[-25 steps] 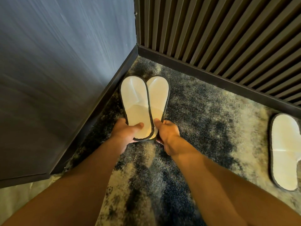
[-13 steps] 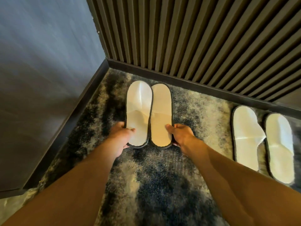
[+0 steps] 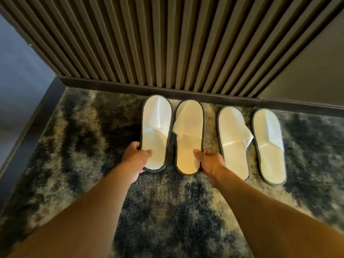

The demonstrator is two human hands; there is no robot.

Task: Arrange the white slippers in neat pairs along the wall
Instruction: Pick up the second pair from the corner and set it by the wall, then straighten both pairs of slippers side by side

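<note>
A mottled dark carpet (image 3: pixel 78 138) meets a slatted wall (image 3: pixel 167 43). Four white slippers lie toes to the skirting. The left hand (image 3: pixel 136 158) pinches the heel edge of the first slipper (image 3: pixel 156 131); the right hand (image 3: pixel 210 161) pinches the second slipper (image 3: pixel 189 138) — just beside it. Further right, the third slipper (image 3: pixel 232 140) and fourth slipper (image 3: pixel 269 144) lie untouched — slightly apart.

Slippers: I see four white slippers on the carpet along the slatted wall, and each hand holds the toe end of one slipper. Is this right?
Not quite. The head view shows each hand at the heel end, not the toe: the left hand grips the leftmost slipper, the right hand the second slipper. Four white slippers lie on the carpet along the slatted wall, toes to it.
</note>
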